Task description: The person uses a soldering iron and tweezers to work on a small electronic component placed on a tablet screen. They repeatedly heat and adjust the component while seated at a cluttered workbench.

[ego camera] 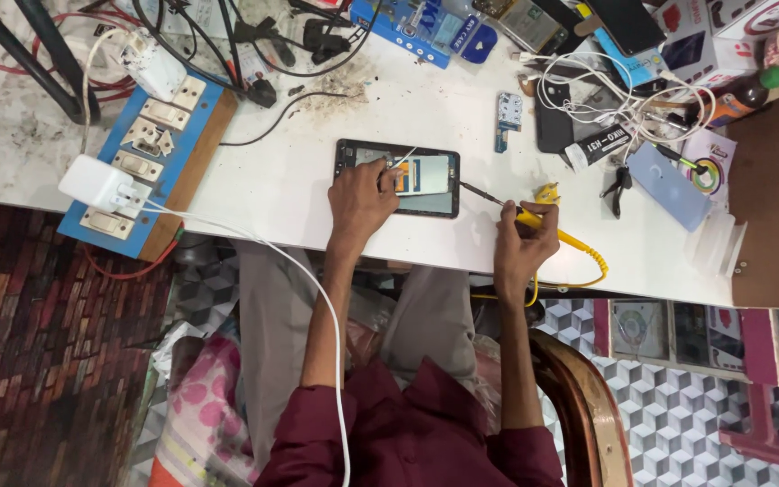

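A small dark opened tablet point(435, 200) lies flat on the white worktable point(281, 180). My left hand point(360, 200) rests on the tablet's left half, its fingers pinching a thin pale wire point(405, 156) over the exposed inside. My right hand point(523, 245) grips a yellow-handled soldering iron point(534, 219) at the table's near edge. The iron's dark tip point(472, 188) reaches the tablet's right edge. A coiled yellow cord point(588, 254) trails from the iron off the table.
A blue switchboard point(151, 149) with white plug adapters sits at the left, and a white cable point(313, 289) runs down from it. Tangled cables, phone parts, a dark phone point(554, 117), a blue case point(669, 185) and a green-capped bottle point(750, 90) crowd the far and right side.
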